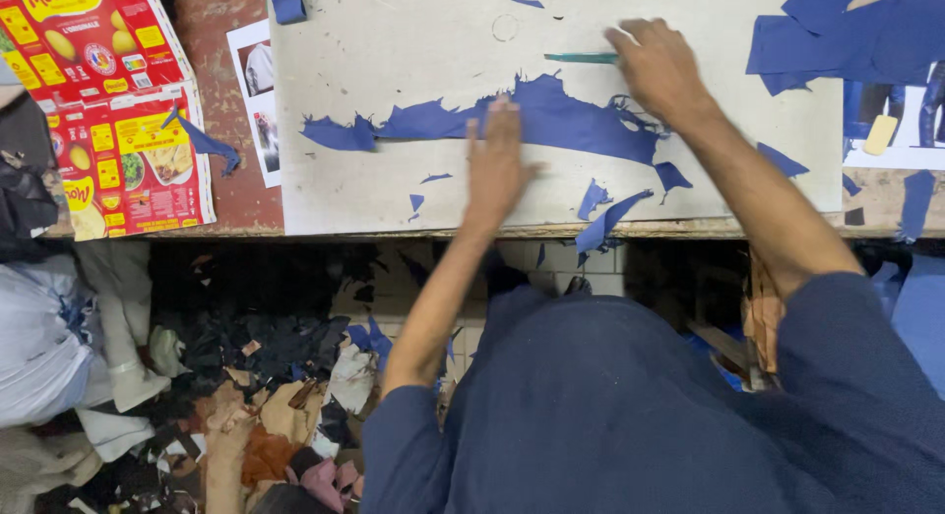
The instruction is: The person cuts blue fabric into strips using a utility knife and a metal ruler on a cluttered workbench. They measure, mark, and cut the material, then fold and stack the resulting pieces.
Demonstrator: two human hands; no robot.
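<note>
My left hand (495, 164) lies flat, fingers together, on a pale cutting board (394, 51), its fingertips pressing the lower edge of a long ragged strip of blue material (561, 120). Farther back and to the right, my right hand (658, 66) grips a thin teal-handled tool (579, 57) that points left across the board, just above the blue strip. Small blue offcuts (602, 219) lie scattered along the board's near edge.
A flattened red and yellow food carton (98, 100) lies at the left of the bench. Larger blue pieces (847, 32) are piled at the back right. Printed photos (258, 91) sit beside the board. Fabric and leather scraps (256, 406) cover the floor below.
</note>
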